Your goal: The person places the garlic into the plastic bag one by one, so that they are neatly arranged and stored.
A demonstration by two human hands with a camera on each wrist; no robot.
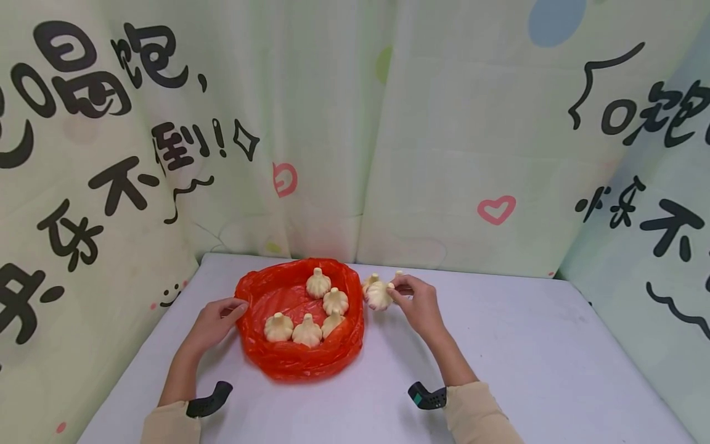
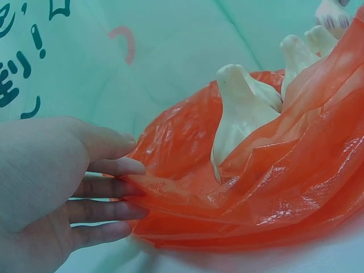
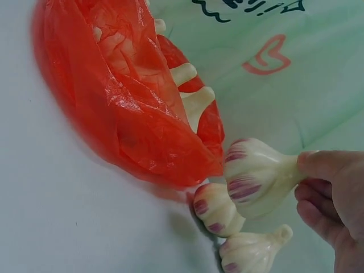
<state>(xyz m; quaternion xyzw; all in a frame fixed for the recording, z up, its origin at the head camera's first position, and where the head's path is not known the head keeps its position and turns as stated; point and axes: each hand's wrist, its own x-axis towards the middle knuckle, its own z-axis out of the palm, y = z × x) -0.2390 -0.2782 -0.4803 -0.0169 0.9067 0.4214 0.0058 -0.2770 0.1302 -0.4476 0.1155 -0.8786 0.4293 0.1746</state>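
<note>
A red plastic bag [image 1: 261, 364] lies with its mouth spread wide and its rim rolled. Inside it are several garlic bulbs [image 1: 278, 327]. At the bag's left rim my left hand [image 1: 218, 320] pinches the plastic between thumb and fingertips, the fingers mostly straight in the left wrist view. Just off the right rim, my right hand [image 1: 417, 303] holds one garlic bulb [image 3: 259, 179] by its stem between thumb and fingers. Two more bulbs, a purple-streaked garlic bulb [image 3: 216, 210] and a second garlic bulb [image 3: 253, 253], rest on the table beside the bag, partly hidden behind the held one.
The white table [image 1: 532, 357] extends to the right of the bag and towards me. A pale printed curtain [image 1: 444, 123] hangs along the back and both sides. Each wrist carries a black strap device [image 1: 209, 401].
</note>
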